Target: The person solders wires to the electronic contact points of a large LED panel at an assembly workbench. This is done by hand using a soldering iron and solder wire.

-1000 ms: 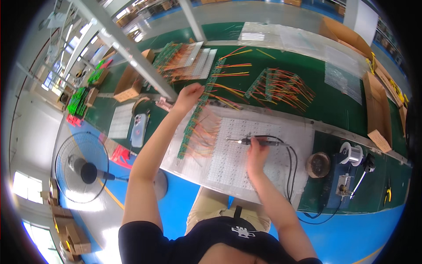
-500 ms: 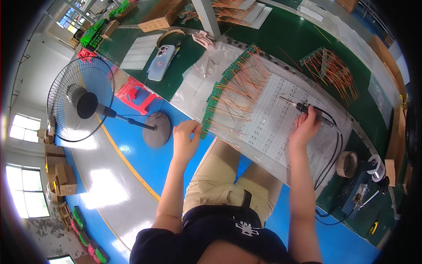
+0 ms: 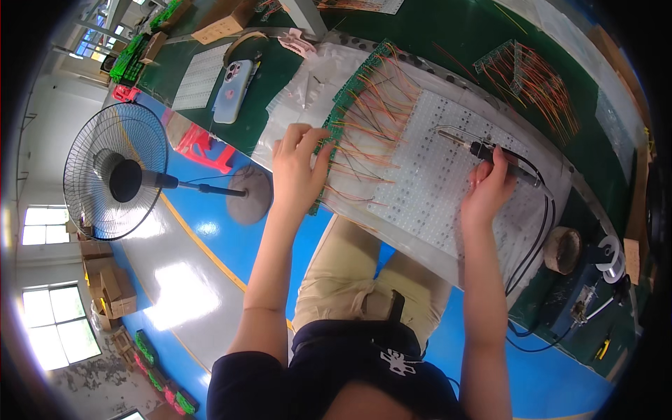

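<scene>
My right hand grips a soldering iron by its black handle; its thin metal tip points left above a pale board with rows of holes. Along that board's left side runs a long green strip of circuit boards, with orange, red and dark wires fanning to the right. My left hand is at the strip's outer edge, its thumb and forefinger closing round the edge about midway along. The palm hides part of the strip.
Farther right lies another bunch of wired boards. A solder spool, a round brown holder and yellow-handled pliers sit at the right. Leftward are a phone and a standing fan. The iron's cable trails down.
My left hand has moved from the near end of the green strip up to about its middle. My right hand still holds the soldering iron in nearly the same place. The view has shifted slightly.
</scene>
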`<state>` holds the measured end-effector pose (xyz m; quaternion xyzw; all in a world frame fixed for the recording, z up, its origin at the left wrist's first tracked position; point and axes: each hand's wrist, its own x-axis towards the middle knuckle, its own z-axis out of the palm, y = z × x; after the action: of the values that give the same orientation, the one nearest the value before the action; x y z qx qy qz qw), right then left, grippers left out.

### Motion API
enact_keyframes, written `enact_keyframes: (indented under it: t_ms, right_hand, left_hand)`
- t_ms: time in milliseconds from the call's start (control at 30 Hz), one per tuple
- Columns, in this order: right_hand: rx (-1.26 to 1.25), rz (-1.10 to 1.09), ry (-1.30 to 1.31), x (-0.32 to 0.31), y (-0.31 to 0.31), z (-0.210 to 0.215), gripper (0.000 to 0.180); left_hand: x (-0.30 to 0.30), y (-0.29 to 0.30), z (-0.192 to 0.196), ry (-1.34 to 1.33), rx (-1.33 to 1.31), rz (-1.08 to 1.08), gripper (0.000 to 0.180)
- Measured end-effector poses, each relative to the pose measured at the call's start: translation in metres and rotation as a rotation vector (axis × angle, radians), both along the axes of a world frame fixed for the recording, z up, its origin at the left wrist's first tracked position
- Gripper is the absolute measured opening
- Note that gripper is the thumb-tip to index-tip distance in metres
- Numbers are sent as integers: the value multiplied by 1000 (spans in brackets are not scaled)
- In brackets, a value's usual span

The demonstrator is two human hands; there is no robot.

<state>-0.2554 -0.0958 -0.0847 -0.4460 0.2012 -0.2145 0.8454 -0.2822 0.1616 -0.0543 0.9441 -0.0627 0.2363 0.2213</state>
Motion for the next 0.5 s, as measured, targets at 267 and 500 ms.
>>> enact_keyframes:
  t_ms: [267,500]
  right_hand:
    - [-2,13,-9,0,0,0,15]
    - [13,4,5,-2,-2,0,16]
  left_hand:
    - [26,-6,-18,30,24,-1,20]
    - [28,-8,-21,17,-12,10,19]
